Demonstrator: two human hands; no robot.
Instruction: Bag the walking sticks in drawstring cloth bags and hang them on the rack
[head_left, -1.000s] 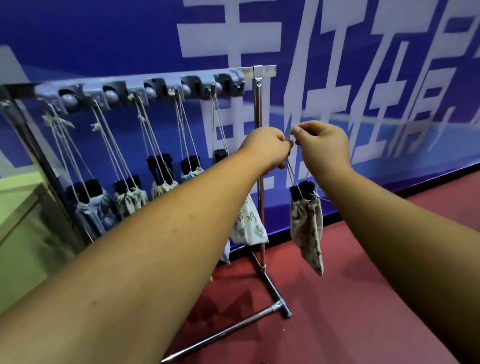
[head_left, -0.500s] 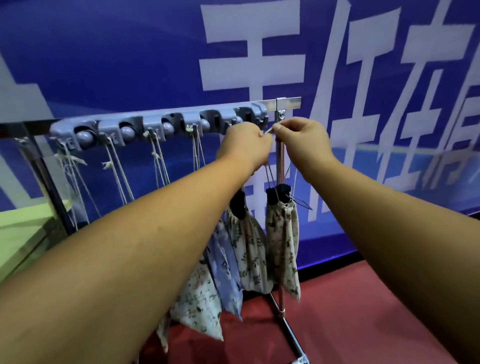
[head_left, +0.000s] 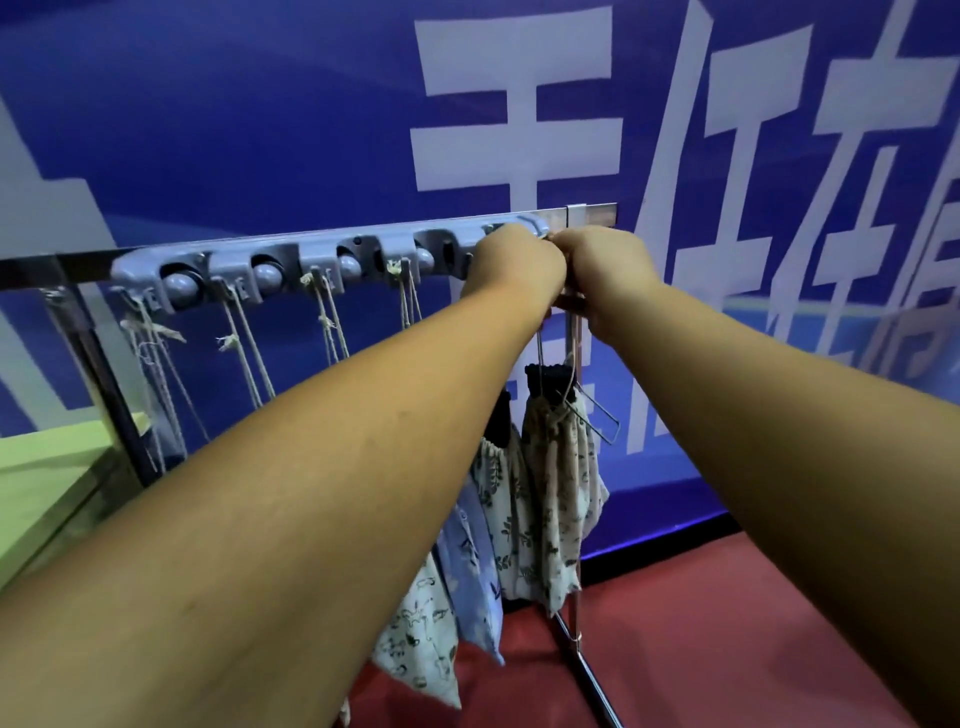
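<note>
Banner (head_left: 260, 130) closer; hands (head_left: 514, 265) (head_left: 605, 267) (seemingly) at rack (head_left: 332, 248)

A blue wall (head_left: 260, 130) with huge white characters (head_left: 514, 130) stands behind the fingers (head_left: 540, 249). Red floor (head_left: 727, 623) lies well below them. A pale green worktop (head_left: 52, 467) sits lower, far to their left.

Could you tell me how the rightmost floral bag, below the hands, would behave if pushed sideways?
It would probably swing, as the bag hangs on thin cords. Its gathered cloth looks floppy, though the dark stick top suggests a stiff core.
</note>
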